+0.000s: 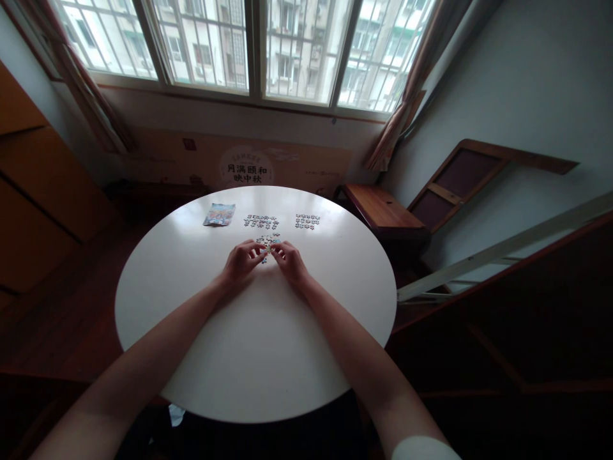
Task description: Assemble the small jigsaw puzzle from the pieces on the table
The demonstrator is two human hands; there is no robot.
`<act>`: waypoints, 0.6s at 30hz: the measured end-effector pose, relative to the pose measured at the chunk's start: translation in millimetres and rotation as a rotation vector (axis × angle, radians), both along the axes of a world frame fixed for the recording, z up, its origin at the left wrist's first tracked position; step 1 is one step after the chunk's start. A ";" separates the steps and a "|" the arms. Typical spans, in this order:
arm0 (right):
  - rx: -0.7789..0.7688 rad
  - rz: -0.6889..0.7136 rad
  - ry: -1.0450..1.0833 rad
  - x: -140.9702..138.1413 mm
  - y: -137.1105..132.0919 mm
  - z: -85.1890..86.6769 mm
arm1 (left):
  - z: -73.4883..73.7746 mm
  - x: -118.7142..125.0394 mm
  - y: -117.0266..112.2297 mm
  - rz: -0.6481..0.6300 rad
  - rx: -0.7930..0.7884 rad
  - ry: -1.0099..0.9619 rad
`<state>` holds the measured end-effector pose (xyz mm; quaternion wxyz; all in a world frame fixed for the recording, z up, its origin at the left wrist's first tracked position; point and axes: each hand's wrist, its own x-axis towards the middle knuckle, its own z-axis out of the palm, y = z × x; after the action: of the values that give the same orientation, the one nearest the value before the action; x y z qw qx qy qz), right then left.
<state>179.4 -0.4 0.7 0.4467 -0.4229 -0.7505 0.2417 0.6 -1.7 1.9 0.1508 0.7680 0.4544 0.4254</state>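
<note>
Both my hands meet near the middle of a round white table. My left hand and my right hand have their fingers pinched together over a small cluster of colourful puzzle pieces, each seeming to grip a piece at the cluster's near edge. Beyond them lie two neat groups of loose puzzle pieces, one in the middle and one to the right. A small colourful picture card lies at the far left.
A cardboard sheet with printed characters leans under the window. A wooden bench and a folded wooden frame stand at the right. Wooden cabinets line the left wall.
</note>
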 end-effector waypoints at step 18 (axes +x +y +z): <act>-0.040 -0.326 -0.261 28.7 7.7 13.1 | 2.4 1.8 -2.1 0.027 0.010 -0.005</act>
<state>208.1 7.2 13.8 0.3704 -0.5753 -0.7186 0.1243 2.4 -3.8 4.3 0.1425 0.7616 0.4621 0.4315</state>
